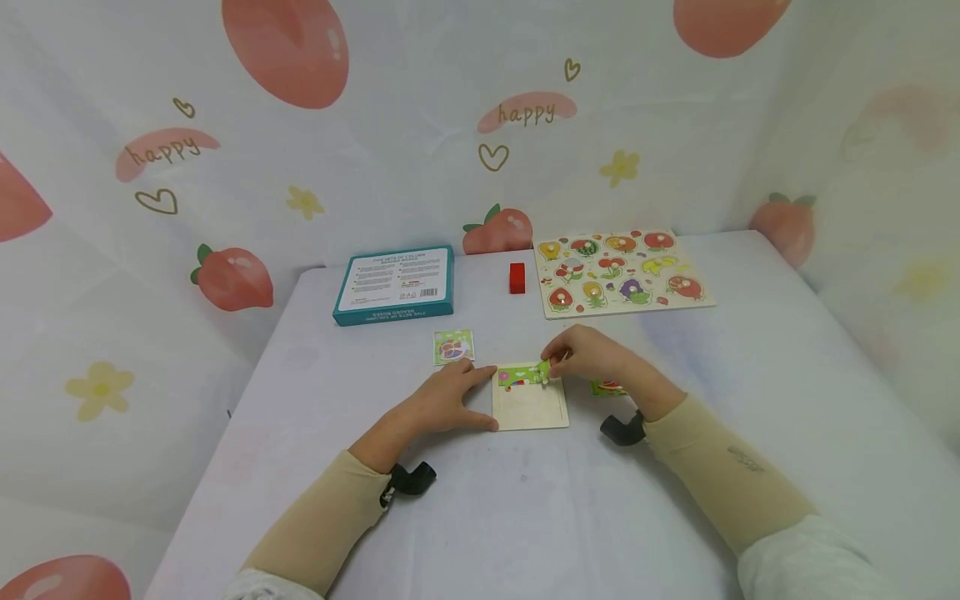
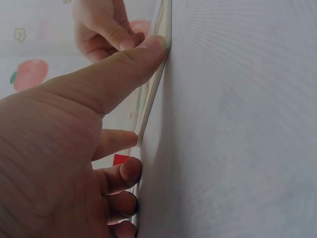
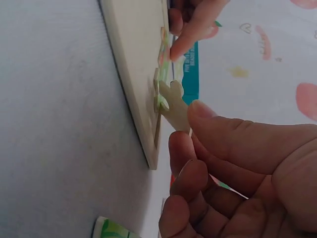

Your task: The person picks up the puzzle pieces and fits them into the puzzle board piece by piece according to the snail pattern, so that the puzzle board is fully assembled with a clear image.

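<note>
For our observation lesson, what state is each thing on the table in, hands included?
Wooden tray: partly filled
Left hand: touching the tray
Puzzle piece: held, tilted
Right hand: pinching the piece
Teal box: flat, looks closed
Red block: lying untouched
Fruit board: flat, looks filled
Square picture: lying flat
Green-printed item: partly hidden

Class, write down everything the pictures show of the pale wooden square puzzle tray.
The pale, square, wooden-looking puzzle tray lies face up on the white tabletop, its thin raised rim framing a shallow recess. A strip of green patterned jigsaw sits along its far side, while the rest is bare. The left hand touches its left corners with thumb and index finger; the right hand pinches a jigsaw piece near its far right corner.
</note>
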Tool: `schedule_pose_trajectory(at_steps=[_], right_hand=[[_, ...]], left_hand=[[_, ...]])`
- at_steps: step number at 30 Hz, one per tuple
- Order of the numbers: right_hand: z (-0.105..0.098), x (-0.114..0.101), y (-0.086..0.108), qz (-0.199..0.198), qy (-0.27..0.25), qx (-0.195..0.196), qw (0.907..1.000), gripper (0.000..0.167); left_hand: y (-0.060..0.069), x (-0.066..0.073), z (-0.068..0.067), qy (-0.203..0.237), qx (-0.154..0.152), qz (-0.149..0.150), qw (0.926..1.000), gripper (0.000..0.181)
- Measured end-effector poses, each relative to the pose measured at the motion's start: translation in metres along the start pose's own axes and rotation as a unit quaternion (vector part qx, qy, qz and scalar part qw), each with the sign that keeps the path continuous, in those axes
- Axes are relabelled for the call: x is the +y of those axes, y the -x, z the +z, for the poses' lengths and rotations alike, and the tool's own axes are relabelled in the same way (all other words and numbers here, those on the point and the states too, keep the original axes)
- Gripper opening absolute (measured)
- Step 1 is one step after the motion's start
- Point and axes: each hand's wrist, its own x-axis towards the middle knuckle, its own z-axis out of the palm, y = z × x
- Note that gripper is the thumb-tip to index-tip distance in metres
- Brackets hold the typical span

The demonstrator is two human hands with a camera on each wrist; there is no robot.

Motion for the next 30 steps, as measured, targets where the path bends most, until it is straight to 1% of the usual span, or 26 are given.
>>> schedule_pose_trajectory(at_steps=[6, 11, 18, 24, 30], right_hand=[[0.004, 0.001, 0.0, 0.006, 0.023, 0.005, 0.9997, 0.025], [0.008, -0.002, 0.001, 0.008, 0.047, 0.012, 0.9988, 0.022], [0.011, -0.003, 0.001, -0.019, 0.101, 0.021, 0.9945, 0.018], [0.012, -0.003, 0.001, -0.017, 0.114, 0.015, 0.9932, 0.022], [0.012, -0.005, 0.001, -0.014, 0.14, 0.017, 0.9899, 0.019]], left_hand=[[0.0, -0.001, 0.001, 0.001, 0.001, 0.001, 1.0, 0.089], [0.0, -0.002, 0.002, -0.001, 0.001, 0.0, 1.0, 0.089], [0.0, -0.001, 0.001, 0.0, 0.001, 0.0, 1.0, 0.089], [0.001, -0.001, 0.001, 0.005, -0.001, -0.002, 1.0, 0.089], [0.0, -0.001, 0.001, 0.003, -0.001, -0.003, 1.0, 0.09]])
